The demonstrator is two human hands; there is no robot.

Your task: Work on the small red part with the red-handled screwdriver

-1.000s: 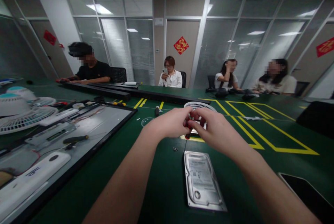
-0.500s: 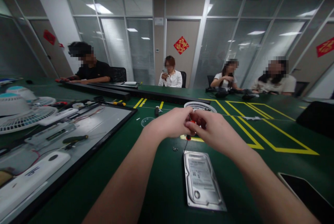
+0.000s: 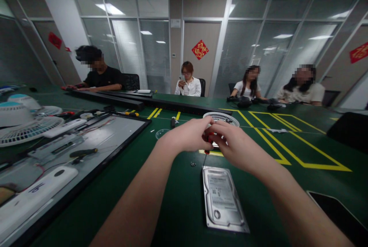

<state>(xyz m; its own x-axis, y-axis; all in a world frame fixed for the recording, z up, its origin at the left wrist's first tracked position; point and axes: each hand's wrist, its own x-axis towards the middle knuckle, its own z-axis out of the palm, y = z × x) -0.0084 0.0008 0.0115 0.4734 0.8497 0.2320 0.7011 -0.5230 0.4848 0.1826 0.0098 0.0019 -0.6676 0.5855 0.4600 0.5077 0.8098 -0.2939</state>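
A screwdriver (image 3: 207, 152) with a red and black handle stands nearly upright, its thin shaft reaching down to the far left corner of a silver hard drive (image 3: 222, 197). The drive lies label side up on the green table. My right hand (image 3: 237, 139) has its thumb and fingers closed around the handle. From the other side, my left hand (image 3: 194, 134) is closed on the same handle, its fingertips mostly hidden. Several small screws (image 3: 193, 164) lie in a little pile left of the drive's far edge.
Left lies a large panel (image 3: 126, 128) bearing a green-handled screwdriver (image 3: 83, 153) and a white casing (image 3: 46, 185). Beyond my hands are a white round grille (image 3: 221, 116) and a clear dish (image 3: 161, 134). A dark tablet-like slab (image 3: 339, 212) sits right. Several people sit opposite.
My right fingers have shifted around the screwdriver handle, showing more of its red part. The hard drive and screws have stayed put. A person opposite on the right has lowered a hand.
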